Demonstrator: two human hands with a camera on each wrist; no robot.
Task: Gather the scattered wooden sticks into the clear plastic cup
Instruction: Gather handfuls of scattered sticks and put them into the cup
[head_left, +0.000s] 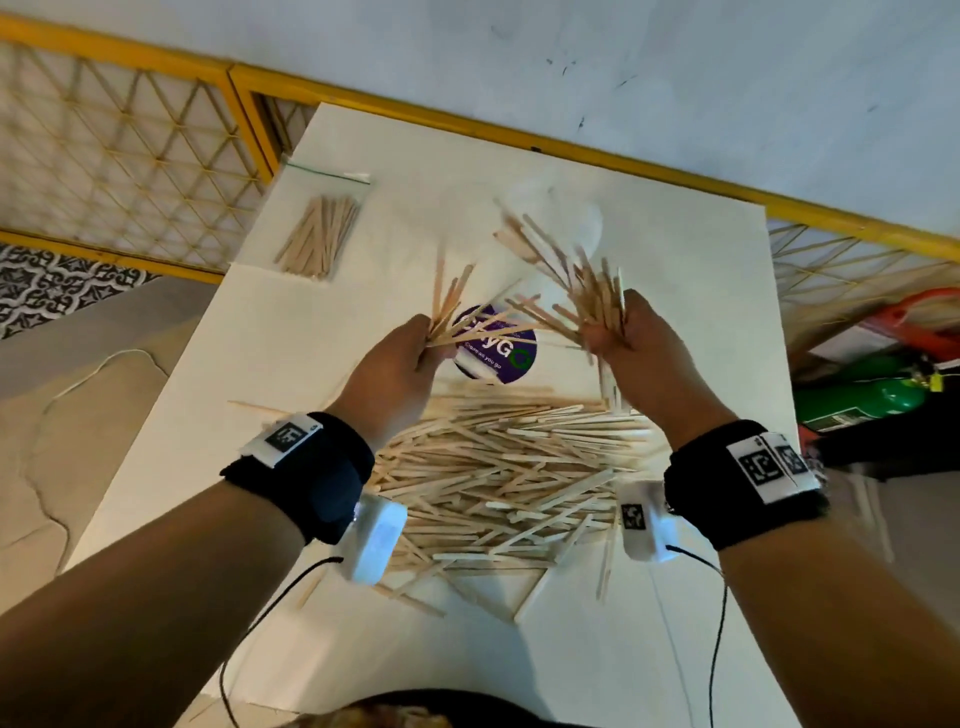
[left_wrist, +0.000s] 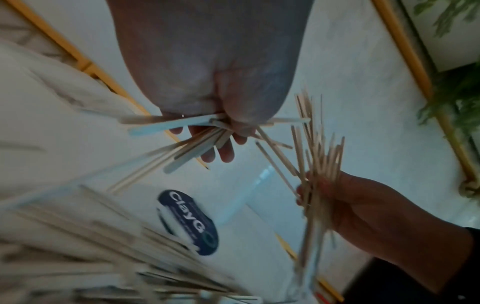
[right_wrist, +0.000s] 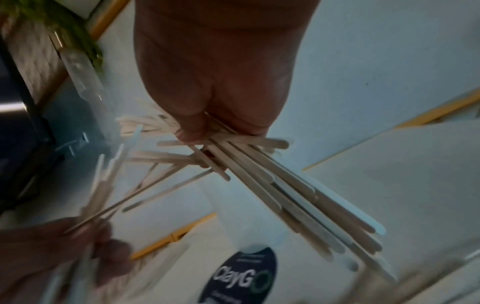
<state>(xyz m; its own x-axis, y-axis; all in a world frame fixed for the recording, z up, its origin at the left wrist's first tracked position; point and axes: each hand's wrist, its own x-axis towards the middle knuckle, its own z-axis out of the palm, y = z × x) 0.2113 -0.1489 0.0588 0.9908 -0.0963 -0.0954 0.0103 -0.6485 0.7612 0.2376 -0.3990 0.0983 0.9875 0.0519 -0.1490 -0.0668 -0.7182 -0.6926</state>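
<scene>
Nearest the lens in the head view are the two forearms, each with a black wrist strap (head_left: 311, 467) carrying a white camera unit. The left hand (head_left: 400, 364) is clenched round a small fan of sticks (head_left: 452, 301); the right hand (head_left: 639, 353) is clenched round a fuller, splayed bundle (head_left: 566, 275). Both bundles point toward the top of the frame.

Between the fists, slightly lower, sits a round purple label (head_left: 496, 345) (lettering reads "ClayG"). The clear plastic cup (head_left: 561, 218) appears as a faint pale shape at upper centre, behind the right bundle; its outline is uncertain. By that reading the right hand is nearer it.

The loose pile (head_left: 498, 478) remains on the white table (head_left: 675, 249), lower centre. A bagged lot of sticks (head_left: 319, 236) lies upper left.
</scene>
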